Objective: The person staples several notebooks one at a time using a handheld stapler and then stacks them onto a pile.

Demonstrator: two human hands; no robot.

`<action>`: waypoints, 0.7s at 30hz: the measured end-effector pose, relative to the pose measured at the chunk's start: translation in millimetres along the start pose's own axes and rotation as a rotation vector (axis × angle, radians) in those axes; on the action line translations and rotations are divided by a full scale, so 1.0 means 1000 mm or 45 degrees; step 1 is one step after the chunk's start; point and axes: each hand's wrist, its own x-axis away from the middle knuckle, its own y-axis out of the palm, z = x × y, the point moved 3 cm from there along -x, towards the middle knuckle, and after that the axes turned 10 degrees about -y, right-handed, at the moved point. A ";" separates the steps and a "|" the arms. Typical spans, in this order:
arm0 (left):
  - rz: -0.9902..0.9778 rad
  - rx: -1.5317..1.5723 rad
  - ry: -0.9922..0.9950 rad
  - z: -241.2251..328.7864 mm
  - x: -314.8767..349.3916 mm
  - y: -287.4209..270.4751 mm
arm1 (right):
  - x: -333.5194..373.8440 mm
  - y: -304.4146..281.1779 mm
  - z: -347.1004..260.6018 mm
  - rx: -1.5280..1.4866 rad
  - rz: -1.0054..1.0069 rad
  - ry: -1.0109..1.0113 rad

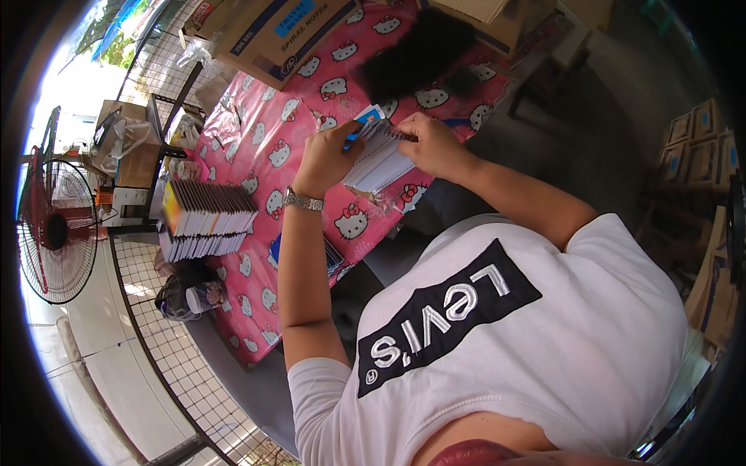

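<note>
A small notebook (379,165) with white pages and a blue cover is held tilted above the pink table. My left hand (322,161), with a metal watch at the wrist, grips its left side, thumb and fingers closed on it. At its upper right edge, the fingers of my right hand (437,145) are pinched together where a dark spiral coil (402,135) meets the pages. A row of small holes runs along the paper. How far the coil passes through them is too small to tell. Blue-covered notebooks (332,255) lie partly hidden behind my left forearm.
A tall stack of notebooks (206,220) stands at the left of the pink patterned tablecloth (273,151). Cardboard boxes (284,39) sit at the far edge, beside a blurred black heap (420,50). A fan (56,231) stands far left; more cartons (690,144) are stacked at right.
</note>
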 end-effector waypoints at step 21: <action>0.055 0.042 0.010 -0.004 0.002 0.001 | -0.006 -0.003 0.000 -0.969 0.082 0.709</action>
